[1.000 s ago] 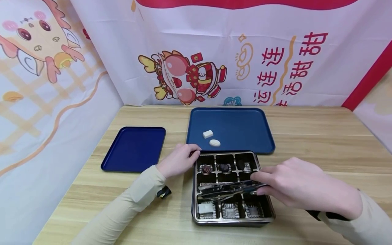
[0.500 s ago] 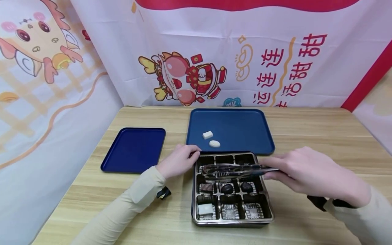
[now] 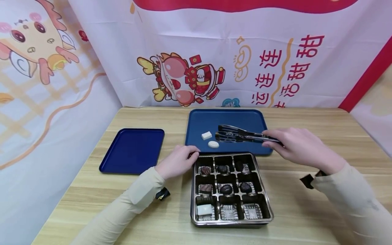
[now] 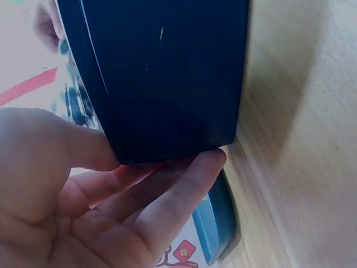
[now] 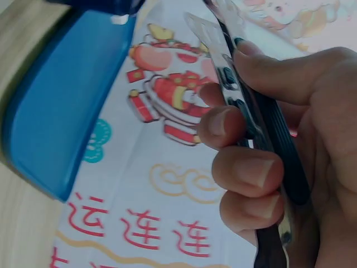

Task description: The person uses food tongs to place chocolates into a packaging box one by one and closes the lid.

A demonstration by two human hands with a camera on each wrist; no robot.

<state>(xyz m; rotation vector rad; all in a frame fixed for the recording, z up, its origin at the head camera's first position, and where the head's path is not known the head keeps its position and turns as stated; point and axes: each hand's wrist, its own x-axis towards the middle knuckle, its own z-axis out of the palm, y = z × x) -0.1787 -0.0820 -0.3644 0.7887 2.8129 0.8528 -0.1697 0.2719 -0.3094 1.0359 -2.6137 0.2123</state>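
Note:
At the far left corner of a black, gold-rimmed chocolate box (image 3: pixel 232 223), my left hand (image 3: pixel 177 162) grips the edge. The left wrist view shows its thumb and fingers on two sides of the dark box wall (image 4: pixel 167 84). My right hand (image 3: pixel 301 148) holds metal food tongs (image 3: pixel 252 136) above the large blue tray (image 3: pixel 249 119); their tips hover just right of two white chocolates, one square (image 3: pixel 206 135) and one oval (image 3: pixel 213 144). Nothing shows between the tips. Dark chocolates (image 3: pixel 226 189) fill the box's back and middle rows; a white square chocolate (image 3: pixel 204 209) lies front left.
A smaller dark blue tray (image 3: pixel 134 149) lies on the wooden table (image 3: pixel 76 211) to the left. The big tray sits right behind the box. A printed cloth (image 3: pixel 190 27) hangs behind the table, and another hangs at the left. The front middle and front right compartments show bare clear liners.
The tongs, held in my right hand, have risen from over the box and moved back above the large tray. My left hand stays at the box corner.

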